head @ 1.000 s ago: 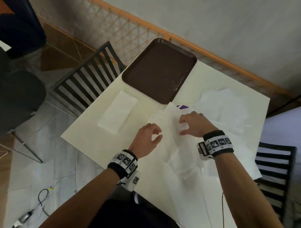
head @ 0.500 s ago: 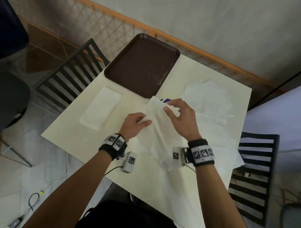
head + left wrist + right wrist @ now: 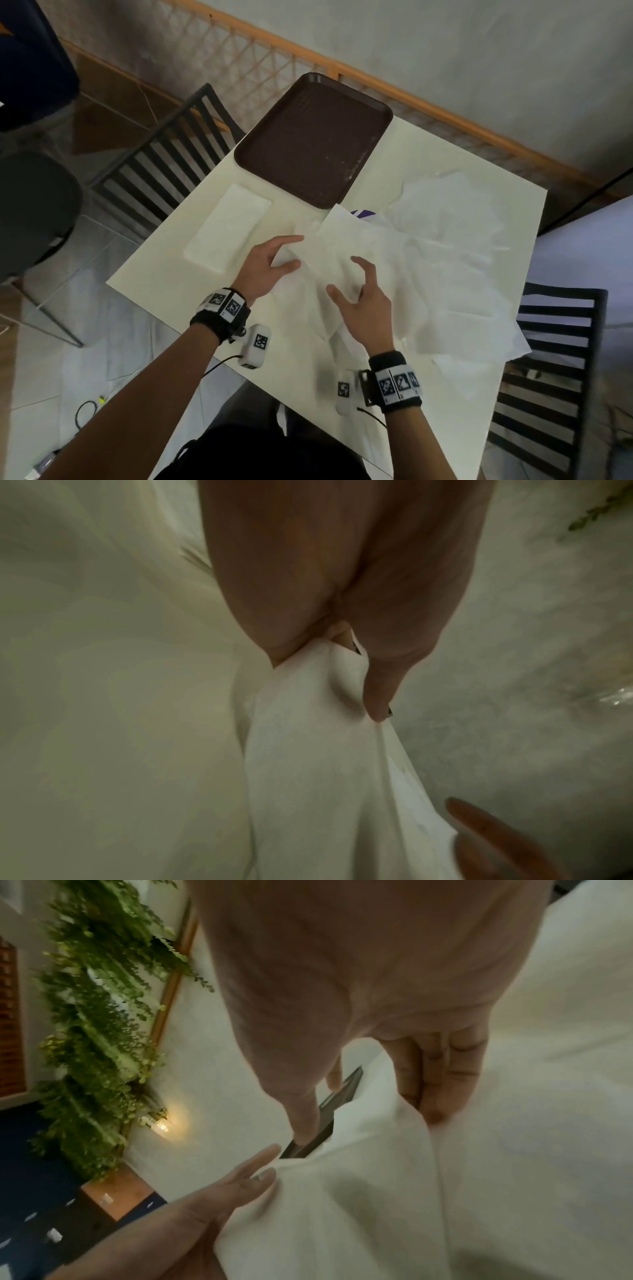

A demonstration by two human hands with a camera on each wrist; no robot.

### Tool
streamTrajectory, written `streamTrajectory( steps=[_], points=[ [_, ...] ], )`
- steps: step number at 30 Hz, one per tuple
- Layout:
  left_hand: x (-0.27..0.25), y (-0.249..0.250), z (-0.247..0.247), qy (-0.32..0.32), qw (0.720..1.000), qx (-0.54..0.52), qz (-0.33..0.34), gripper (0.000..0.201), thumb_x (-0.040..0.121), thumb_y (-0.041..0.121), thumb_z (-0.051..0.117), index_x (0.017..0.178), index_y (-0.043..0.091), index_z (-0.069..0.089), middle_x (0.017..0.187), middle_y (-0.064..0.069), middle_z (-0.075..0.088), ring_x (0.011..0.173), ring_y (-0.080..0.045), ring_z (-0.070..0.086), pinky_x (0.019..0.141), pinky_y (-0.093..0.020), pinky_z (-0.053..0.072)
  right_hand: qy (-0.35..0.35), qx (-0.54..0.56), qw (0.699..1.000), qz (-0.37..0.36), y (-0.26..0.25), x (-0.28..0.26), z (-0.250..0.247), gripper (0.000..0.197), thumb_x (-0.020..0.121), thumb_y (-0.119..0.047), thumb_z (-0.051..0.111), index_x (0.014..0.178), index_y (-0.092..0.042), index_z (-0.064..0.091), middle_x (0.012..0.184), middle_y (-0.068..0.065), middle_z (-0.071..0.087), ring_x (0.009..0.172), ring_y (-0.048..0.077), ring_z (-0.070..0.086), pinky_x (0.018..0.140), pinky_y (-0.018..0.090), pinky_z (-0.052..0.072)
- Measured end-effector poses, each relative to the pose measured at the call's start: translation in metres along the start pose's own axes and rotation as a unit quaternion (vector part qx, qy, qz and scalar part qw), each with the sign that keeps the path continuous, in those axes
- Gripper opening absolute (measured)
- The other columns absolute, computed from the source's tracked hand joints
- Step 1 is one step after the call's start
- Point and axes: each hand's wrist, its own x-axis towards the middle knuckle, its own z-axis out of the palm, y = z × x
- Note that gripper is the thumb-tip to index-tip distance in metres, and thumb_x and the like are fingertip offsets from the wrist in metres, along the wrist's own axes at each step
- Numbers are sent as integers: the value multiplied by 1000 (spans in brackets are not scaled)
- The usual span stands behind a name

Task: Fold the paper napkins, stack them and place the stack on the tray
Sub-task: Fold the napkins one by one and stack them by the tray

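A white unfolded napkin [image 3: 359,240] lies spread in the middle of the cream table [image 3: 164,274]. My left hand [image 3: 294,251] pinches its left edge between thumb and fingers; the left wrist view shows the napkin [image 3: 325,777] running out from that pinch. My right hand [image 3: 346,277] hovers over the near part of the sheet with fingers bent and spread and the thumb apart. In the right wrist view its fingertips [image 3: 438,1110] touch the paper. A folded napkin [image 3: 227,228] lies to the left. The brown tray [image 3: 308,144] sits at the far edge with nothing on it.
A loose pile of unfolded napkins [image 3: 452,222] covers the right half of the table and hangs over its right edge. A small purple item [image 3: 363,213] peeks out beside the tray. Black slatted chairs stand at the left [image 3: 164,164] and right [image 3: 555,359].
My right hand has let go of the napkin's far edge and drawn back toward me. My left hand has stayed at the sheet's left edge, its fingers now stretched out further.
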Motion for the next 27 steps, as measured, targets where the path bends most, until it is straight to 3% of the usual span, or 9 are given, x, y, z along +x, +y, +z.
streamTrajectory(
  steps=[5,8,10,13,16,18,21,24,27],
  points=[
    [-16,7,-18,40,999,21,2,32,90,4,82,118,20,81,111,9,80,115,-10,73,109,-34,55,-22,140,990,28,-6,-4,-9,64,84,-17,90,130,-50,60,94,-2,79,81,16,74,79,34,61],
    [-46,14,-29,52,998,-5,-19,29,90,3,82,116,15,81,111,3,82,109,-17,77,101,-32,59,-94,165,982,15,-13,-19,-16,75,78,-5,92,134,-46,64,118,-1,71,95,23,77,84,41,66],
    [-67,20,-35,56,997,-39,-28,29,89,2,83,116,13,81,110,-4,82,108,-23,78,95,-27,60,-102,131,986,-1,-20,-26,-22,74,75,-7,95,130,-49,68,128,2,58,103,24,74,89,38,65],
    [-79,34,-46,61,996,-53,-33,29,87,7,86,114,16,82,103,-8,83,104,-26,79,94,-30,60,-88,61,994,-19,-29,-19,-34,56,75,-21,100,116,-51,76,129,-2,52,89,16,77,87,29,64],
    [-64,44,-57,87,995,29,-26,20,84,19,91,102,25,85,94,1,83,96,-18,79,92,-30,59,-92,20,995,-19,-37,1,-37,37,73,-33,102,103,-40,82,128,-1,64,83,12,79,83,33,66],
    [-43,40,-61,104,988,114,-25,14,81,27,93,92,30,84,87,7,81,85,-9,76,84,-22,57,-94,20,995,-4,-42,21,-33,28,73,-30,102,95,-27,84,110,0,77,79,13,79,78,33,65],
    [-6,21,-63,91,973,208,-49,13,80,31,93,83,29,81,84,11,76,76,-7,69,73,-19,49,-137,7,990,38,-44,56,-19,29,73,-34,101,91,-17,84,94,-2,82,85,16,77,77,27,58],
    [18,0,-64,50,956,285,-54,12,83,29,91,85,26,79,92,2,62,82,-12,59,83,-25,45,-152,-74,985,27,-36,85,1,25,81,-43,95,82,-22,81,89,-3,75,88,16,67,80,25,48],
    [24,-5,-74,46,959,277,-44,12,88,29,87,86,31,75,114,-1,51,109,-20,56,102,-33,46,-111,-84,990,-30,-41,96,7,20,87,-45,88,85,-30,75,99,-6,71,100,17,65,88,31,49]
  ],
)
